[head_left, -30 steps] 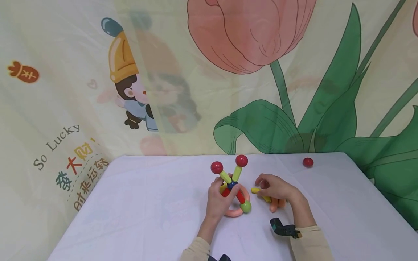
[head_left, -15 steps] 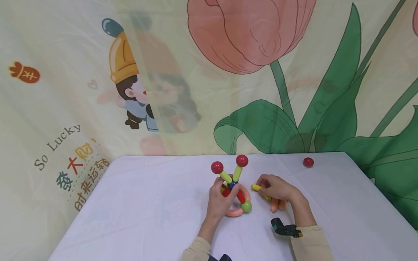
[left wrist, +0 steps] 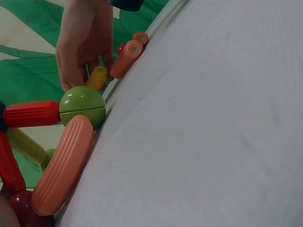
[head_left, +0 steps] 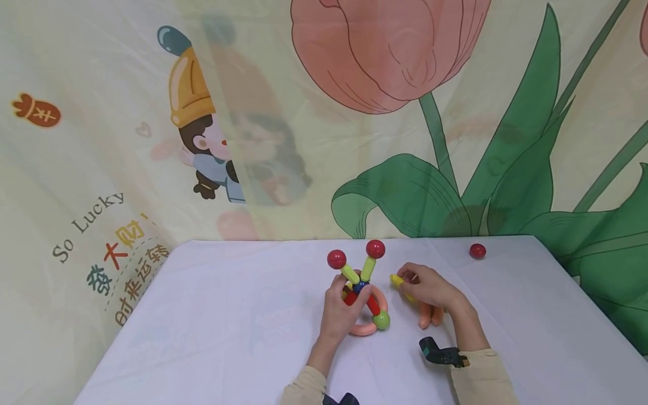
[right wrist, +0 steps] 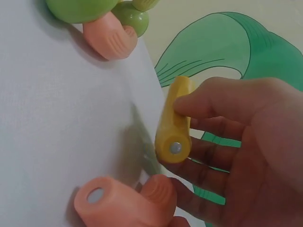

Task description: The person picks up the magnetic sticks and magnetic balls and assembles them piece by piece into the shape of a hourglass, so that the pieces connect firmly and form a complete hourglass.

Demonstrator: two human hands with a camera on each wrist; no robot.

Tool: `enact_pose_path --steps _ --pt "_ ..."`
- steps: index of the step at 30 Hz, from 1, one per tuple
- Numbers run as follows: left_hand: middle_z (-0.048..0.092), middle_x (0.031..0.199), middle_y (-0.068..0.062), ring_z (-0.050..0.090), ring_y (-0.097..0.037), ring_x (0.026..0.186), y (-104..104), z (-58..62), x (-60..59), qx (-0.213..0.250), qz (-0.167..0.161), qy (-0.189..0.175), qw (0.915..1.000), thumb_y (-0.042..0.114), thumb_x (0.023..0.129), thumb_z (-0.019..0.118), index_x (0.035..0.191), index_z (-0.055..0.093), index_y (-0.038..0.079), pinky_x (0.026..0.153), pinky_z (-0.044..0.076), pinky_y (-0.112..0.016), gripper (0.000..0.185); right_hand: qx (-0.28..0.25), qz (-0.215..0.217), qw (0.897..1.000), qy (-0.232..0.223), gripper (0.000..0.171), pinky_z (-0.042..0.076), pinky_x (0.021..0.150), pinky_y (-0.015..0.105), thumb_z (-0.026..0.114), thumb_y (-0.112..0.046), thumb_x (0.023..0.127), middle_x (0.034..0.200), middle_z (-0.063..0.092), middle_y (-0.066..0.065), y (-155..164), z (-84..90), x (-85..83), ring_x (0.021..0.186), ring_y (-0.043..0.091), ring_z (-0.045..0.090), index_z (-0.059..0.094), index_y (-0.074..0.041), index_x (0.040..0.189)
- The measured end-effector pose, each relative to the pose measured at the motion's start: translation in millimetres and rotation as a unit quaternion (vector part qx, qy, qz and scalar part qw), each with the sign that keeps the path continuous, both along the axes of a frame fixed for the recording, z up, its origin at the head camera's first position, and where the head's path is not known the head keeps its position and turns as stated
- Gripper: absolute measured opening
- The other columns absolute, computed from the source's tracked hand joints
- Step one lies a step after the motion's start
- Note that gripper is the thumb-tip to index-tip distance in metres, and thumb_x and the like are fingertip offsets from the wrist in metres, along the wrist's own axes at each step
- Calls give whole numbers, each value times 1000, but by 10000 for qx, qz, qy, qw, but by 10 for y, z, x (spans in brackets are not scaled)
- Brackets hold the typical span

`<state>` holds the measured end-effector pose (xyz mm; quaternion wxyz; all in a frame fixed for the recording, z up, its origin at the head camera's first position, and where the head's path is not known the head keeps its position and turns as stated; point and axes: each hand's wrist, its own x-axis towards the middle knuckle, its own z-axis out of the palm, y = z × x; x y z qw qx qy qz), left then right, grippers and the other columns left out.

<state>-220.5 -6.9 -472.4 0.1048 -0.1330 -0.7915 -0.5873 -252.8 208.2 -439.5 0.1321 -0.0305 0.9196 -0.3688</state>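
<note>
On the white table (head_left: 228, 315) the left hand (head_left: 340, 315) grips the rod-and-ball figure (head_left: 362, 292) by its middle above the peach ring (head_left: 365, 329), while just to its right the right hand (head_left: 430, 289) pinches a yellow rod (right wrist: 174, 120) lifted off the cloth over two orange rods (head_left: 429, 316). To join it well, I judge the figure should be held steady and the rod's magnet end brought squarely onto a ball. The left hand's fingers hide the central joint, so the free ball is hard to make out.

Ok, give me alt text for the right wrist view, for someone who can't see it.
The right hand pinches a yellow rod above a white tabletop. Two orange rods lie just below it; a peach curved piece and green balls sit at top left.
</note>
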Motion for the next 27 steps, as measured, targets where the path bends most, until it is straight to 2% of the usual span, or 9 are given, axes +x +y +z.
enact_pose_path --steps 5,9,15,20,27 --pt "60 113 2 57 -14 105 0 -17 -19 125 -20 9 9999 35 88 66 119 56 21 87 52 -26 36 -284 -154 9991 272 32 51 80 37 60 -24 90 114 57 10 8 36 -39 102 23 52 56 -11 119" --pt "61 111 2 59 -13 103 8 -16 -25 79 12 135 9999 36 88 66 118 56 21 87 52 -27 36 -414 -270 9970 589 35 51 77 33 60 -26 91 116 57 11 17 82 -68 104 25 52 55 -10 122" --pt "61 110 1 59 -13 103 16 -14 -23 -29 -3 180 9998 39 88 65 118 56 20 85 51 -23 37 -578 -383 9945 790 38 50 78 31 59 -29 92 116 58 11 14 130 -69 103 26 52 53 -12 124" --pt "60 111 2 57 -13 104 13 -38 -22 -35 -24 61 10000 40 88 64 119 54 20 86 51 -24 38 -1039 -378 9893 953 39 49 81 32 59 -31 92 118 56 12 -6 192 -47 101 26 53 52 -11 125" --pt "60 106 2 58 -12 102 -4 -54 -20 13 -7 259 9997 36 87 66 115 57 22 85 52 -24 32 -1602 -572 9781 1198 43 50 76 28 57 -34 94 123 54 15 -70 298 -21 91 23 58 49 -8 127"
